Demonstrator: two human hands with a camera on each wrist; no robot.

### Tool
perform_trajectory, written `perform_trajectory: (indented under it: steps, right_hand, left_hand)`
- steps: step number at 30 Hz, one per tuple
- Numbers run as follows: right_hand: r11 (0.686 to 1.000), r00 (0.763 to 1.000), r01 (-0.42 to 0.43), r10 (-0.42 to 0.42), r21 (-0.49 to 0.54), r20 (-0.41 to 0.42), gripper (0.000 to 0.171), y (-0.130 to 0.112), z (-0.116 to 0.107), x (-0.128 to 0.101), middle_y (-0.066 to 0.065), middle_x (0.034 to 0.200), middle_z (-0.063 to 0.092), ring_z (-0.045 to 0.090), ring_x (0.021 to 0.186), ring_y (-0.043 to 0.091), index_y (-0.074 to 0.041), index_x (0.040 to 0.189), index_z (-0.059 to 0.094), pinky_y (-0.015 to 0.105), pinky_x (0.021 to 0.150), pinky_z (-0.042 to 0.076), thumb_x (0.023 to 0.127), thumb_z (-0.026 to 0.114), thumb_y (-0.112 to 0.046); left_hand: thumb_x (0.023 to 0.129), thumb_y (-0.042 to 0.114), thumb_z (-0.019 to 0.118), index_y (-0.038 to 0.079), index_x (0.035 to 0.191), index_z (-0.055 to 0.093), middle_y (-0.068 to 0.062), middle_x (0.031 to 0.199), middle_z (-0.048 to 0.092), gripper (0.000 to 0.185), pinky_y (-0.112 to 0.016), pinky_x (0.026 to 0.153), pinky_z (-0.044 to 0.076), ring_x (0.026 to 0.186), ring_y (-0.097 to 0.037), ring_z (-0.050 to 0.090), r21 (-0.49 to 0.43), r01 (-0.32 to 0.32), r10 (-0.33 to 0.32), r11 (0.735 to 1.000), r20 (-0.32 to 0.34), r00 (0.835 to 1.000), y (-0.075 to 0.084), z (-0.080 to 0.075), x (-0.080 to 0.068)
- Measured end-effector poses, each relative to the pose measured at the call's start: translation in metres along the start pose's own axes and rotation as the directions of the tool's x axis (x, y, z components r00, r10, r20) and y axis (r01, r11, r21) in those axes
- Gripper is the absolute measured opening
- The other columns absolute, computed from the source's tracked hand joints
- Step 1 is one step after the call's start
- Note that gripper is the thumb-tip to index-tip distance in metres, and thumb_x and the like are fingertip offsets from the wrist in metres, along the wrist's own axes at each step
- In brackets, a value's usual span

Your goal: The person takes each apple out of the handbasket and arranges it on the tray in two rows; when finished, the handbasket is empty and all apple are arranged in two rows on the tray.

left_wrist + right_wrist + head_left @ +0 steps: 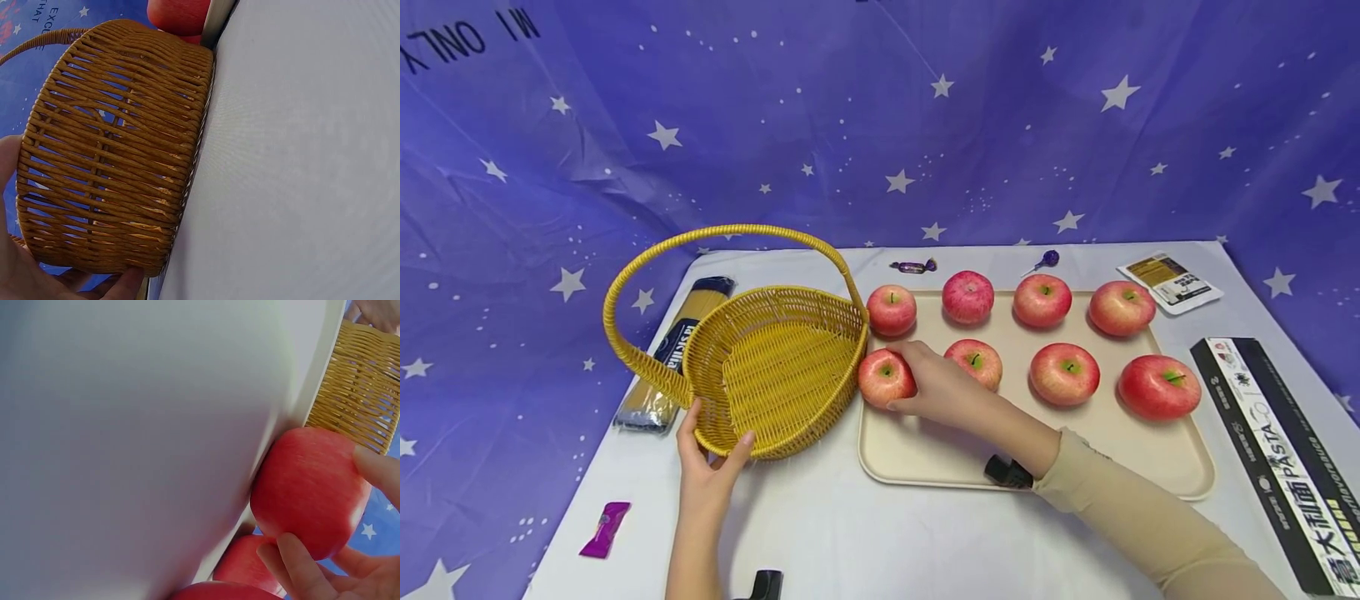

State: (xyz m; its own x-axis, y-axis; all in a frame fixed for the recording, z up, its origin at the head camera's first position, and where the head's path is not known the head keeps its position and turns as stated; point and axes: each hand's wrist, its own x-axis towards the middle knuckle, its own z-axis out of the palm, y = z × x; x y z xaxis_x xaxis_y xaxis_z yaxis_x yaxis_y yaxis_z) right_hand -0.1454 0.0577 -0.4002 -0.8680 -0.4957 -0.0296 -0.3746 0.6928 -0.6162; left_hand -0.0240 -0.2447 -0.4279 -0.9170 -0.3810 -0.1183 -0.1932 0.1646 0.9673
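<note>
A yellow wicker basket point(790, 375) with a tall arched handle stands left of the tray, nothing inside it. My left hand point(707, 467) grips its near-left rim, thumb over the edge; the left wrist view has the woven side of the basket point(112, 156) with fingers around its lower corner. My right hand point(943, 387) holds a red apple point(883, 379) at the tray's left edge, fingers and thumb around it. In the right wrist view that apple point(312, 490) is pinched between thumb and fingers, close beside the basket wall.
On the beige tray point(925, 467) sit several more apples point(1064, 375) in two rows. Spaghetti point(655, 392) lies behind the basket, a purple wrapped candy point(606, 529) front left. Another candy point(914, 267), a lollipop point(1047, 260), a pouch point(1172, 283) and a pasta box point(1273, 458) surround the tray.
</note>
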Motion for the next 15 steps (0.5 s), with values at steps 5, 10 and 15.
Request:
perform_trajectory:
  steps: [5, 10, 15]
  right_hand:
    - [1.000, 1.000, 0.021, -0.021, -0.014, -0.005, 0.080, 0.000, -0.001, -0.004, 0.005, 0.136, 0.050, 0.048, 0.124, 0.021, -0.012, 0.144, 0.041, 0.040, 0.102, 0.042, 0.078, 0.080, -0.038]
    - [0.998, 0.996, 0.065, -0.065, -0.004, -0.057, 0.078, -0.003, -0.012, -0.013, 0.004, 0.135, 0.050, 0.051, 0.120, 0.019, -0.014, 0.144, 0.041, 0.040, 0.100, 0.044, 0.079, 0.079, -0.037]
    - [0.992, 0.984, 0.124, -0.123, -0.004, -0.127, 0.073, -0.003, -0.031, -0.031, 0.002, 0.139, 0.048, 0.049, 0.123, 0.020, -0.017, 0.145, 0.041, 0.044, 0.101, 0.042, 0.084, 0.074, -0.040]
  left_hand:
    - [0.092, 0.019, 0.068, 0.034, 0.153, 0.010, -0.003, 0.158, 0.008, 0.086, -0.006, 0.091, 0.036, 0.139, -0.030, 0.022, 0.003, 0.005, -0.005, 1.000, 0.003, 1.000, -0.001, 0.001, 0.000]
    - [0.091, 0.019, 0.068, 0.034, 0.154, 0.009, -0.004, 0.158, 0.009, 0.087, -0.005, 0.088, 0.038, 0.138, -0.031, 0.024, -0.008, 0.006, -0.006, 1.000, 0.000, 1.000, -0.001, 0.002, 0.000]
    - [0.087, 0.017, 0.073, 0.028, 0.155, 0.011, -0.007, 0.158, 0.002, 0.093, -0.039, 0.110, 0.031, 0.140, -0.036, 0.014, 0.094, -0.090, 0.095, 0.991, -0.050, 0.994, 0.007, 0.001, -0.002]
